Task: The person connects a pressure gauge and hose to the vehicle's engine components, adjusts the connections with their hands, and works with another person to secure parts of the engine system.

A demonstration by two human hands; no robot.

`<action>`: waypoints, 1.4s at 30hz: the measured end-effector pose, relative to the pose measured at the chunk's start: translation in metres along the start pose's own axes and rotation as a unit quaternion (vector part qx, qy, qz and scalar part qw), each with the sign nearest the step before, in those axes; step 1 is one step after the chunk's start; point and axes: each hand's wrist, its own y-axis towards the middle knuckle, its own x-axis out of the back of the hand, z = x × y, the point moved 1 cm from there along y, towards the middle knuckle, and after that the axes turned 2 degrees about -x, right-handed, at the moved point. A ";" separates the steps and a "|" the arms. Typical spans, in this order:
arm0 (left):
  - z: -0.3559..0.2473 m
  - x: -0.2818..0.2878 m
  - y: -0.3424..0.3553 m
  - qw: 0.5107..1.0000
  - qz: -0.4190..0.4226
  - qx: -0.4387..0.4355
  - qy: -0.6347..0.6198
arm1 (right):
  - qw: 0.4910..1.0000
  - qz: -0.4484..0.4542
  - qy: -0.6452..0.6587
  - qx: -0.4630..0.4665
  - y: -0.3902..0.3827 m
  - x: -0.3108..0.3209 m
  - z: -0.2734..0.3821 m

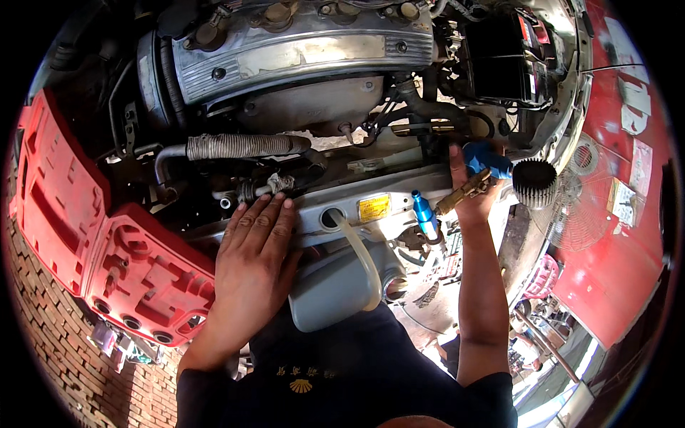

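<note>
My left hand [257,260] lies flat on the silver front crossbar [307,217] of an engine bay, fingers stretched and together, beside a metal pipe fitting [275,185]. At the bay's front right, my right hand [472,192] is closed around a blue tool [489,158] with a brass fitting [462,194]; part of the grip is hidden. A black ribbed knob [534,183] stands beside that hand. A blue metal connector [424,212] is close to the brass fitting. A pale hose [362,260] runs from a hole in the crossbar down alongside a grey plastic container [332,285].
The engine with its silver cover [300,53] fills the far side, and a black battery [499,60] sits at the far right. An open red moulded tool case [146,274] stands left above brick paving [50,342]. A fan [578,207] and red panel [614,278] are at right.
</note>
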 end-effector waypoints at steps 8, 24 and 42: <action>0.000 -0.001 0.002 1.000 0.005 -0.001 -0.005 | 0.999 -0.007 0.030 -0.009 0.000 -0.001 0.000; -0.004 0.004 0.006 1.000 -0.003 -0.002 0.007 | 0.998 0.010 0.017 -0.055 -0.004 0.003 -0.007; -0.101 0.018 0.355 0.907 0.106 -0.394 0.103 | 0.990 0.048 -0.088 -0.096 0.005 0.008 0.016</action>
